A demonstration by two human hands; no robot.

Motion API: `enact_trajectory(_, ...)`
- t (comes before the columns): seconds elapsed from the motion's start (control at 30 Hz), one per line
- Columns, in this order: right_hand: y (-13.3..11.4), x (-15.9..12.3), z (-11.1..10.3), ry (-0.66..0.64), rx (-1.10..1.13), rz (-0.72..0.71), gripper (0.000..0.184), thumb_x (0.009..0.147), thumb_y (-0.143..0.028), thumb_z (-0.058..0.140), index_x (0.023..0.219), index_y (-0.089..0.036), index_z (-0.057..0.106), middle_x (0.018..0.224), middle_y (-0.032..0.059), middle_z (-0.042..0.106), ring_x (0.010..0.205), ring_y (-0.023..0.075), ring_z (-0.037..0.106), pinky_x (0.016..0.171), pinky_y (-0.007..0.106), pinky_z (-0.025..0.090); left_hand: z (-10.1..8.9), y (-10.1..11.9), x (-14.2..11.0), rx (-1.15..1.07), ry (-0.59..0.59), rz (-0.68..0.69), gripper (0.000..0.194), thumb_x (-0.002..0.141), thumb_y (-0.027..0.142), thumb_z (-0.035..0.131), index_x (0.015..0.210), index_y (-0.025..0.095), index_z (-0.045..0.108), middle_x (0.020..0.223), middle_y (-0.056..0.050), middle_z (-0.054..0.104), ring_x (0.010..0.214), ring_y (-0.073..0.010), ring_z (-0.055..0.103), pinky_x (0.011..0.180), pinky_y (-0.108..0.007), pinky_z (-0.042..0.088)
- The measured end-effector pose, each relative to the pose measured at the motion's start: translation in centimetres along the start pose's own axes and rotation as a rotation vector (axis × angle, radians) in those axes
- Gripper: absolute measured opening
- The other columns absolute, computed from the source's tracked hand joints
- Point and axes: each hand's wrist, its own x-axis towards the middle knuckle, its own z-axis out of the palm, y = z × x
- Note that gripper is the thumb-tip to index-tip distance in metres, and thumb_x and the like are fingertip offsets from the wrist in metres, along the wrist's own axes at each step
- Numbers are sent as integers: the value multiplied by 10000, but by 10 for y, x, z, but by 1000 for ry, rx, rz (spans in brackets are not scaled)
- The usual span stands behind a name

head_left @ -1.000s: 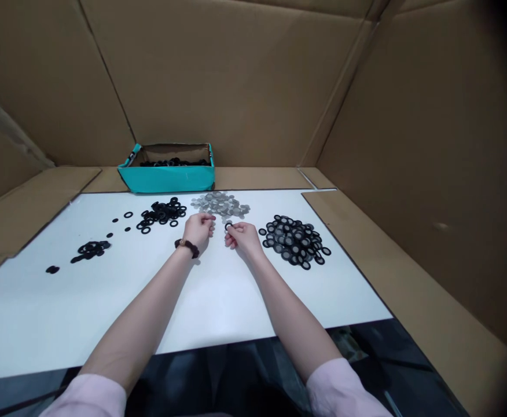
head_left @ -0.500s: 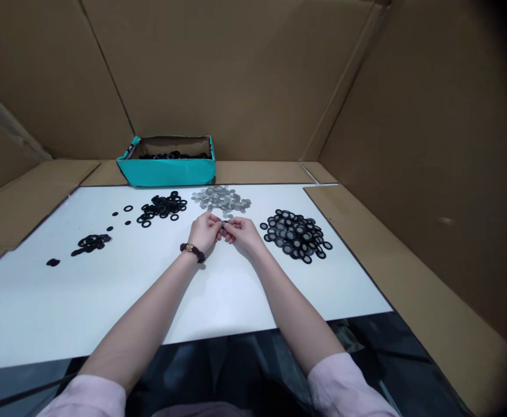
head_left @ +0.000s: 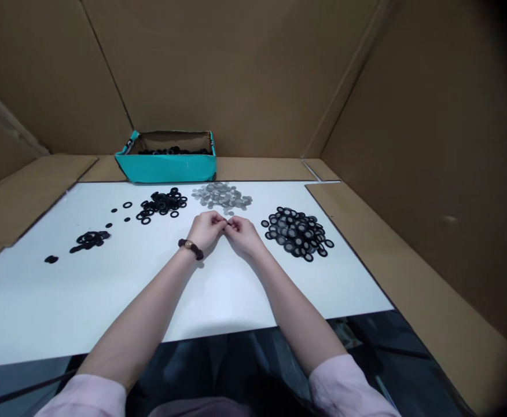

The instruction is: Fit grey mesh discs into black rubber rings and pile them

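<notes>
1. Nearest, two bare forearms in pale pink sleeves reached out over the white rectangular tabletop (head_left: 106, 301).
2. The left hand (head_left: 208, 230), a dark bead bracelet (head_left: 190, 248) on its wrist, and the right hand (head_left: 243, 233) met fingertip to fingertip at the board's centre. Both were pinched nearly closed on one small dark ring-shaped part (head_left: 227, 223), too tiny to make out clearly.
3. Judged from this, seating the piece well called for a square, even squeeze with both thumbs, wrists resting on the board.
4. At three o'clock lay the heap of black rings with grey mesh centres (head_left: 297, 233).
5. At twelve o'clock lay the pile of grey mesh discs (head_left: 222, 196); at eleven, the loose black rubber rings (head_left: 162, 205).
6. Farthest stood the teal cardboard box (head_left: 166, 167).
</notes>
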Motion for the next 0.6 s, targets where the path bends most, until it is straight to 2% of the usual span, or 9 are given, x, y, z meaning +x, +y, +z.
enact_trajectory(0.1,-3,-3,-2,23,-40,9,89,688,-240,515,634,-169,517,545,-29,502,535,103,449,555,234,340,1,0,-1,44,2,-18,122,737,229,531,678,162,614,634,-27,640,644,-148,596,637,-255,449)
enact_trajectory(0.27,-4,-3,-4,138,-6,-6,112,710,-257,493,665,-169,544,538,-19,519,530,119,490,568,247,376,7,-3,-1,-188,-36,-97,134,776,257,495,693,167,547,530,17,547,438,-111,505,470,-240,427)
enact_trajectory(0.4,-3,-3,-3,179,72,26,124,710,-275,506,671,-166,550,524,-21,524,493,114,496,536,244,391,12,-2,-2,-247,-13,-107,106,765,238,510,697,162,541,521,20,551,410,-102,503,438,-229,421)
enact_trajectory(0.47,-4,-4,-3,178,117,43,128,704,-278,522,676,-160,564,507,-25,520,474,108,490,510,236,391,11,-2,-2,-237,-8,-100,102,754,232,526,685,160,548,507,18,555,414,-100,508,441,-221,417)
enact_trajectory(0.6,-5,-4,-5,98,238,115,117,676,-260,576,643,-147,579,439,-36,498,400,87,449,442,221,376,2,0,-2,-221,-109,-74,57,724,196,541,685,160,562,495,17,560,448,-108,527,475,-221,428)
